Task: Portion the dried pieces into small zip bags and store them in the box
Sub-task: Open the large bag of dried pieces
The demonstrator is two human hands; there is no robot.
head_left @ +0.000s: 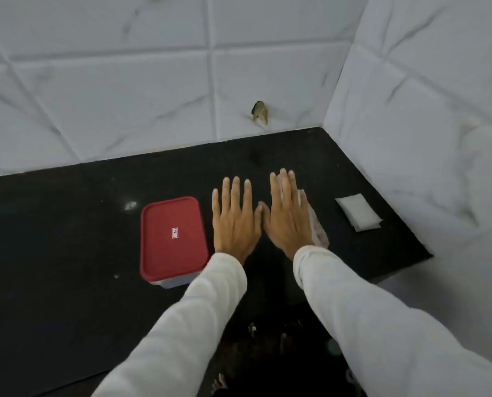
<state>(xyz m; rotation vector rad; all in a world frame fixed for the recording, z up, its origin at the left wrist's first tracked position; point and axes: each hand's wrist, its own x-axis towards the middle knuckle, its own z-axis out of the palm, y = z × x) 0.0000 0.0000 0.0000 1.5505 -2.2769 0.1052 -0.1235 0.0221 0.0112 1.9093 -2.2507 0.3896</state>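
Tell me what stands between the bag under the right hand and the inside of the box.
The red lid sits closed on the box. The open left hand also lies between the bag and the box.

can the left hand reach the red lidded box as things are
Probably yes: the red-lidded box sits just beside the left hand on the countertop, with nothing between them.

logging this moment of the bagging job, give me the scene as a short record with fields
surface: black counter
left hand: flat, fingers straight, holds nothing
right hand: flat, fingers straight, over a clear bag
clear bag: partly hidden, contents unclear
box: red lid on, left of the hands
white packet: right of the hands, lying apart
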